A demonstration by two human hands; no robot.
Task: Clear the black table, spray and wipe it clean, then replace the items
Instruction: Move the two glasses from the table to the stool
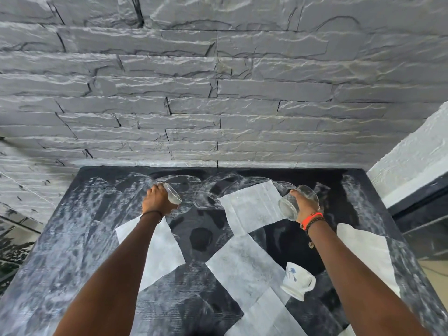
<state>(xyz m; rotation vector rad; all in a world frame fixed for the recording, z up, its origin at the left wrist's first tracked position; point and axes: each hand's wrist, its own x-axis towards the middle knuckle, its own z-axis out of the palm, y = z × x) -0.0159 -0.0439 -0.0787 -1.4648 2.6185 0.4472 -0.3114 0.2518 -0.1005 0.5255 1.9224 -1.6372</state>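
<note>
Stone wall (pixel 218 81): grey rough courses fill the view from 9 to 3 o'clock; it runs along the table's far edge.
Black table (pixel 60 238): spreads across the lower half, from 8 to 4 o'clock; its dark top is glossy and streaked grey.
White ledge (pixel 412 161): at 3 o'clock, just beside the table's far right corner.
Pale patches (pixel 254 207): angular whitish shapes across the tabletop; sheets or reflections, I cannot tell.
Left hand (pixel 156 198): at 10 o'clock of the tabletop; fingers curled round a clear glass.
Right hand (pixel 304 204): at 2 o'clock of the tabletop; thumb over the top, fingers wrapped on a second glass.
Right glass (pixel 288 207): rounded, clear, tilted; lies at 9 o'clock of its hand, inside the grip; whether it touches the table is unclear.
Left glass (pixel 172 196): clear, tilted; juts out at 2 o'clock of its hand.
Cup (pixel 297 281): white with a blue flower; on the table at 6 o'clock of the right hand, well apart, just beside the forearm.
Orange band (pixel 312 219): on the right wrist.
Dark band (pixel 151 213): thin, on the left wrist.
</note>
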